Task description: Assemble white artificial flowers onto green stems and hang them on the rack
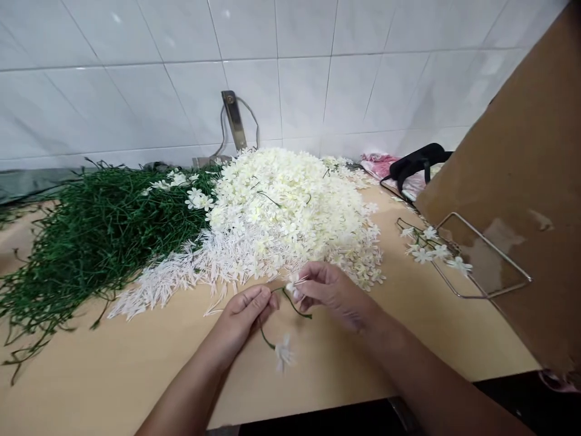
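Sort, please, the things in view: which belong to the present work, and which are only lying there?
Likely work:
green stem in left hand
small white piece in right hand
green stem heap
white flower heap
white stalks

Apparently unrelated:
black strapped object
pinkish cloth
cardboard

One cam only: head-worn, looking fwd & down across the table [136, 369] from above its near edge, approx. centred on the person's work. Arms enter at bottom L & R, so it's the wearer's own POV. L hand [249, 309] and R hand [322, 284] sit close to the cam, a bit below mid-pic; flower heap [290, 200] just beyond. Wide FOV: tiled wall [304, 91] spans the top as backdrop, cardboard [512, 151] fills the R side. Pic is squeezed in ht.
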Action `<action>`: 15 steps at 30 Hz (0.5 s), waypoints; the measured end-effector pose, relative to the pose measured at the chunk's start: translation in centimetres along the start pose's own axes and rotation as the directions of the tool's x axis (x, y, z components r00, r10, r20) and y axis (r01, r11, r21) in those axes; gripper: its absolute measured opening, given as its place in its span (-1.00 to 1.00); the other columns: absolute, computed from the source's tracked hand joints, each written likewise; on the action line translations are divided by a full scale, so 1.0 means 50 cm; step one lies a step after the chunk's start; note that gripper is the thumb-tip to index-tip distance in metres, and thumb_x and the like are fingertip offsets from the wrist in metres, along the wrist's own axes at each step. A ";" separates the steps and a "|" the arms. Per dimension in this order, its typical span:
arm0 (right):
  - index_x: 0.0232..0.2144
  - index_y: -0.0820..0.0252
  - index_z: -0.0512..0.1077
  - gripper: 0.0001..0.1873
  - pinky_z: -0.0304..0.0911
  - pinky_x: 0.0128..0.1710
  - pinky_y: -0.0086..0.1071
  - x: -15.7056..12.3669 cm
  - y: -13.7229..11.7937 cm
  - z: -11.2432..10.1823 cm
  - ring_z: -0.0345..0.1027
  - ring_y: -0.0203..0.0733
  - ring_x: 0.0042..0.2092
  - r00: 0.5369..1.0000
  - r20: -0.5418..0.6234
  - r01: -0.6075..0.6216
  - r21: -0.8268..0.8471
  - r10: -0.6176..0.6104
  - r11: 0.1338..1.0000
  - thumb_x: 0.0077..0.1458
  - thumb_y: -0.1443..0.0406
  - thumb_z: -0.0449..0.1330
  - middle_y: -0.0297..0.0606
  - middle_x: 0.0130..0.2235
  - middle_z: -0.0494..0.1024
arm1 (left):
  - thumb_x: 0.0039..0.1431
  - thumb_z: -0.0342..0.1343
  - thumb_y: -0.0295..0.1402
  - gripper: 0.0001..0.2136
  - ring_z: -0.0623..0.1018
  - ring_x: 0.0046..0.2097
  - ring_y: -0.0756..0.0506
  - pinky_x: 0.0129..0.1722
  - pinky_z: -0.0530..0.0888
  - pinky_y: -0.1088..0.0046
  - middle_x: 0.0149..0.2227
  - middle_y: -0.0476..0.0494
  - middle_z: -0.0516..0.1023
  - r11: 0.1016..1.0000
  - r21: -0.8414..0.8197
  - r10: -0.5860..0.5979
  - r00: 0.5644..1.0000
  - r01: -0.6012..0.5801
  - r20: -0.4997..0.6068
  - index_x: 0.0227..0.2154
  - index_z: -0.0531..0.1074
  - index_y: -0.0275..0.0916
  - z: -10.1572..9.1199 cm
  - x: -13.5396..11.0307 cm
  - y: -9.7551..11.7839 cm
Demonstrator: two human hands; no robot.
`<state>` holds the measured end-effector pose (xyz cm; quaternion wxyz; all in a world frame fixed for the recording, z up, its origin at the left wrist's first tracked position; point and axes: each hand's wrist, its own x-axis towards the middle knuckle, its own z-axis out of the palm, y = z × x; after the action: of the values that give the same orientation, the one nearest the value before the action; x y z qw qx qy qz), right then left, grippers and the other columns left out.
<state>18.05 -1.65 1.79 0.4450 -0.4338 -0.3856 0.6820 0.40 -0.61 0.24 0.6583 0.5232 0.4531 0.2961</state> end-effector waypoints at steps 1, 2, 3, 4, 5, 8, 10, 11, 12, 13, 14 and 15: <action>-0.58 0.24 0.30 -0.83 0.26 -0.51 -0.51 -0.007 -0.006 -0.009 0.30 -0.43 -0.55 1.000 -0.027 0.012 0.017 -0.012 1.000 -0.22 0.32 0.26 -0.41 -0.60 0.46 | 0.01 0.03 -0.05 -0.65 0.05 -0.60 0.10 -0.59 -0.03 0.56 -0.68 0.11 0.07 1.000 -0.004 0.000 1.000 0.000 -0.012 -0.53 0.32 -0.30 -0.002 -0.002 -0.001; -0.58 0.24 0.30 -0.81 0.27 -0.50 -0.51 -0.013 -0.011 -0.018 0.31 -0.43 -0.54 0.998 -0.054 0.023 0.024 -0.022 0.999 -0.22 0.31 0.28 -0.42 -0.60 0.46 | 0.01 0.03 -0.05 -0.65 0.06 -0.59 0.10 -0.58 -0.02 0.56 -0.67 0.11 0.08 1.000 0.000 0.007 1.000 -0.007 -0.021 -0.52 0.33 -0.31 -0.004 -0.003 -0.003; -0.57 0.24 0.31 -0.79 0.27 -0.50 -0.51 -0.018 -0.017 -0.026 0.31 -0.42 -0.53 0.996 -0.078 0.033 0.020 -0.031 0.999 -0.22 0.29 0.29 -0.42 -0.59 0.45 | 0.02 0.03 -0.06 -0.65 0.08 -0.58 0.10 -0.57 0.00 0.56 -0.66 0.10 0.10 1.000 0.010 0.018 0.999 -0.017 -0.027 -0.50 0.34 -0.31 -0.006 -0.004 -0.004; -0.57 0.24 0.31 -0.78 0.28 -0.50 -0.51 -0.023 -0.022 -0.034 0.31 -0.42 -0.52 0.994 -0.097 0.042 0.007 -0.041 0.999 -0.22 0.27 0.29 -0.41 -0.59 0.45 | 0.02 0.03 -0.06 -0.66 0.09 -0.57 0.10 -0.56 0.01 0.57 -0.65 0.09 0.12 0.999 0.019 0.026 0.999 -0.025 -0.031 -0.49 0.35 -0.31 -0.007 -0.005 -0.004; -0.57 0.24 0.31 -0.77 0.28 -0.50 -0.50 -0.028 -0.029 -0.042 0.32 -0.41 -0.52 0.991 -0.118 0.057 -0.011 -0.058 0.998 -0.22 0.25 0.30 -0.40 -0.59 0.45 | 0.03 0.03 -0.06 -0.66 0.10 -0.56 0.10 -0.55 0.02 0.57 -0.64 0.09 0.13 0.999 0.027 0.032 0.999 -0.031 -0.034 -0.48 0.35 -0.31 -0.008 -0.005 -0.004; -0.58 0.22 0.33 -0.73 0.30 -0.50 -0.46 -0.045 -0.054 -0.071 0.33 -0.37 -0.51 0.958 -0.228 0.148 -0.120 -0.173 0.982 -0.26 0.19 0.31 -0.37 -0.58 0.46 | 0.02 0.02 -0.04 -0.65 0.11 -0.56 0.09 -0.54 0.03 0.57 -0.64 0.09 0.14 0.998 0.054 0.033 0.998 -0.029 -0.057 -0.46 0.35 -0.30 -0.010 -0.005 -0.002; -0.57 0.21 0.34 -0.73 0.31 -0.50 -0.43 -0.063 -0.076 -0.103 0.33 -0.35 -0.53 0.872 -0.358 0.245 -0.269 -0.333 0.931 -0.29 0.18 0.32 -0.37 -0.57 0.46 | 0.00 0.02 -0.02 -0.63 0.11 -0.55 0.09 -0.53 0.04 0.57 -0.64 0.09 0.14 0.997 0.075 0.029 0.997 -0.024 -0.071 -0.46 0.35 -0.29 -0.012 -0.006 0.001; -0.56 0.19 0.35 -0.73 0.32 -0.50 -0.41 -0.074 -0.087 -0.123 0.33 -0.34 -0.54 0.792 -0.425 0.291 -0.365 -0.437 0.884 -0.29 0.17 0.32 -0.38 -0.57 0.45 | -0.01 0.03 -0.01 -0.63 0.12 -0.55 0.08 -0.53 0.04 0.57 -0.64 0.09 0.14 0.996 0.088 0.027 0.997 -0.021 -0.074 -0.46 0.35 -0.29 -0.013 -0.007 0.002; -0.54 0.18 0.36 -0.73 0.32 -0.50 -0.40 -0.086 -0.098 -0.145 0.33 -0.33 -0.54 0.697 -0.472 0.323 -0.466 -0.540 0.824 -0.27 0.16 0.31 -0.39 -0.56 0.45 | -0.02 0.03 0.00 -0.62 0.12 -0.55 0.08 -0.52 0.05 0.56 -0.64 0.09 0.14 0.994 0.104 0.027 0.997 -0.019 -0.076 -0.47 0.35 -0.29 -0.014 -0.007 0.002; -0.51 0.16 0.37 -0.74 0.32 -0.50 -0.38 -0.099 -0.108 -0.167 0.34 -0.31 -0.53 0.590 -0.497 0.333 -0.568 -0.636 0.753 -0.24 0.15 0.30 -0.39 -0.56 0.44 | -0.04 0.03 0.01 -0.61 0.12 -0.55 0.08 -0.52 0.05 0.56 -0.64 0.09 0.13 0.992 0.122 0.026 0.997 -0.017 -0.077 -0.47 0.35 -0.29 -0.014 -0.008 0.003; -0.48 0.15 0.38 -0.75 0.32 -0.48 -0.35 -0.111 -0.116 -0.188 0.36 -0.27 -0.49 0.554 -0.469 0.325 -0.639 -0.688 0.697 -0.19 0.13 0.27 -0.37 -0.53 0.44 | -0.05 0.03 0.02 -0.60 0.12 -0.55 0.08 -0.53 0.05 0.56 -0.63 0.09 0.13 0.990 0.142 0.024 0.997 -0.013 -0.080 -0.48 0.35 -0.29 -0.014 -0.009 0.004; -0.45 0.14 0.38 -0.75 0.33 -0.46 -0.33 -0.122 -0.122 -0.206 0.37 -0.24 -0.46 0.542 -0.424 0.315 -0.698 -0.726 0.643 -0.15 0.12 0.24 -0.35 -0.51 0.45 | -0.05 0.02 0.03 -0.59 0.11 -0.55 0.08 -0.53 0.04 0.56 -0.63 0.09 0.12 0.987 0.163 0.020 0.996 -0.006 -0.082 -0.48 0.34 -0.29 -0.013 -0.010 0.005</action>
<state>30.73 -4.07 5.50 0.5998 -0.6130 -0.4885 0.1608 -0.37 -0.70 0.61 0.5919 0.5652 0.4994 0.2843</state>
